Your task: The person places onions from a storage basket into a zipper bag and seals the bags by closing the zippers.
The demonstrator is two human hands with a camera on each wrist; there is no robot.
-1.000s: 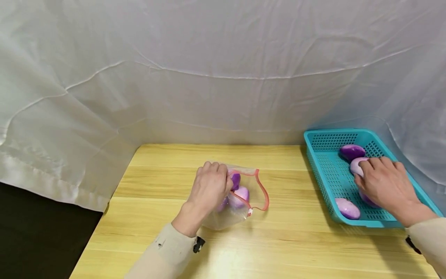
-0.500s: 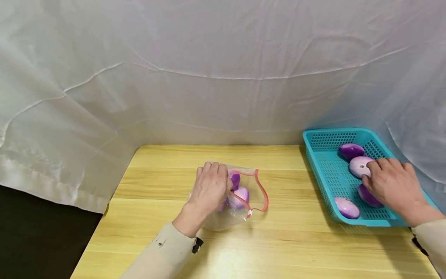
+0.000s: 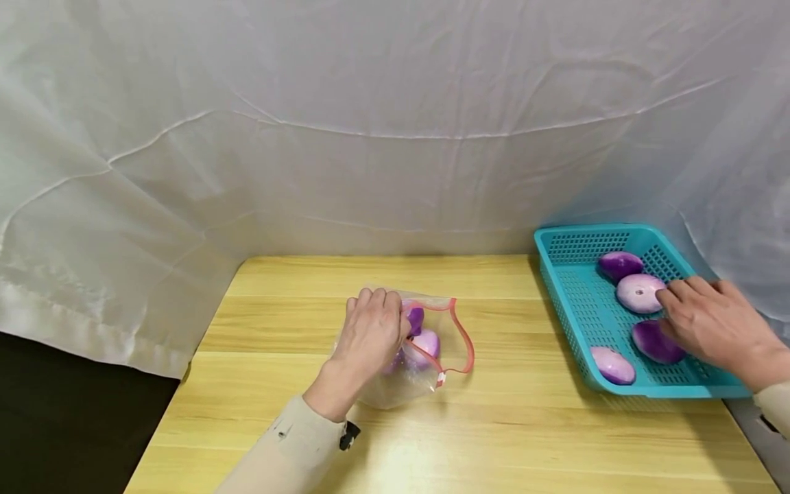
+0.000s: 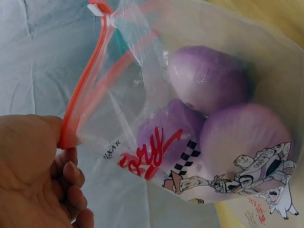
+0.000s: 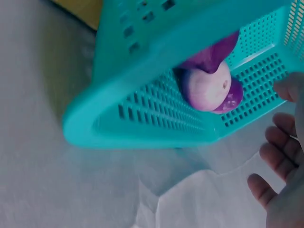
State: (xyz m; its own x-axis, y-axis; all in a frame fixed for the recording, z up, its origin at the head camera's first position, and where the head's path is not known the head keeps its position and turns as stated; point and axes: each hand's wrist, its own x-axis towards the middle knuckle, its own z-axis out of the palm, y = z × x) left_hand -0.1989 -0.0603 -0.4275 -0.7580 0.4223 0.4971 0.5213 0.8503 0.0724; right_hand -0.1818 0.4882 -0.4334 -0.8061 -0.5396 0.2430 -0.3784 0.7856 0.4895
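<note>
With thumb and fingers, my left hand pinches the red-zippered rim of a clear zip bag, as the left wrist view shows closely. The bag's mouth gapes to the right. Inside it lie purple onions, 3 of them visible through the printed plastic. My right hand is over the right side of a teal basket, its fingers loosely bent and nothing seen in them. Several purple onions lie in the basket: a pale one and a dark one are nearest that hand.
The basket stands at the right end of a wooden table, near the hanging white cloth that lines the back and sides. A dark area lies beyond the table's left edge.
My right hand has drawn back to the right, away from the onions, uncovering the pale one and the dark one. The left hand and bag have stayed in place.
</note>
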